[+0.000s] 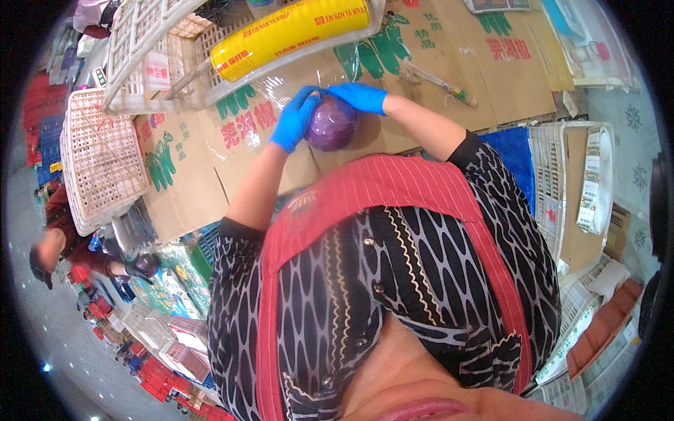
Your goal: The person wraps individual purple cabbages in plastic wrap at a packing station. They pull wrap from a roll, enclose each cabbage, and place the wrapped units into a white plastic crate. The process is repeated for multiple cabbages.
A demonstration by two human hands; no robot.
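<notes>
A round purple cabbage (333, 126) with a shiny covering of clear plastic film sits on flattened cardboard (284, 168), close in front of my apron. My left hand (298, 117), in a blue glove, holds its left side, with the thumb near the top. Also gloved in blue, my right hand (363, 98) lies over its upper right side, fingertips near those of the left. Clear film (287, 79) stretches over the cardboard between the cabbage and a yellow-labelled roll of wrap (289, 34). The cabbage's far side is hidden by my hands.
The wrap roll rests on a white plastic crate (158, 100). A knife (442, 84) lies on the cardboard at right. Stacked white baskets (105, 152) stand left; a crate holding a strip of labels (590, 179) stands right. Another person (58, 242) handles a dark round vegetable at lower left.
</notes>
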